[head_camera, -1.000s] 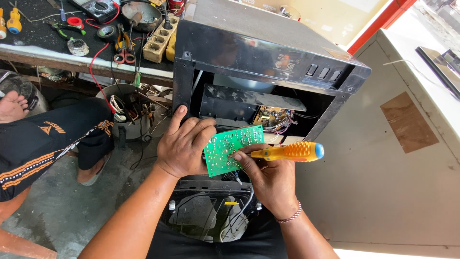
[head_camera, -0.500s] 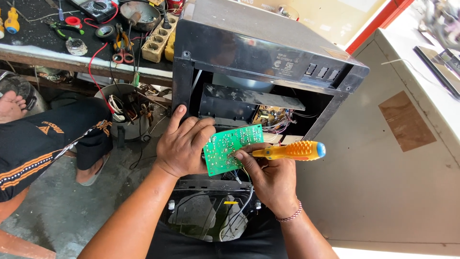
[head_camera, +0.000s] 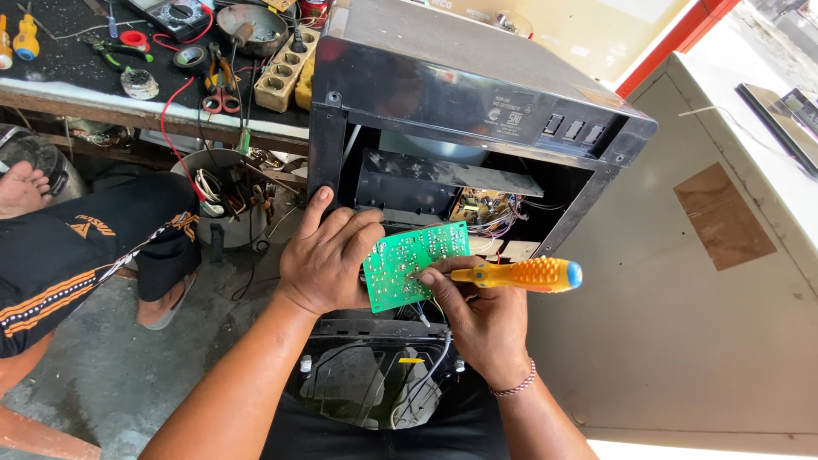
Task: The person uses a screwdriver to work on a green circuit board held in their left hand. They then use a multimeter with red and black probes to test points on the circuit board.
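Two hands busy: left hand (head_camera: 328, 255) pinching green circuit board (head_camera: 415, 265) at 9 o'clock edge; right hand (head_camera: 477, 319) gripping orange screwdriver (head_camera: 520, 274). Board light, stiff, fragile; edge holds only.

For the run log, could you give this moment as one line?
left hand: holds green circuit board | right hand: screwdriver tip on board
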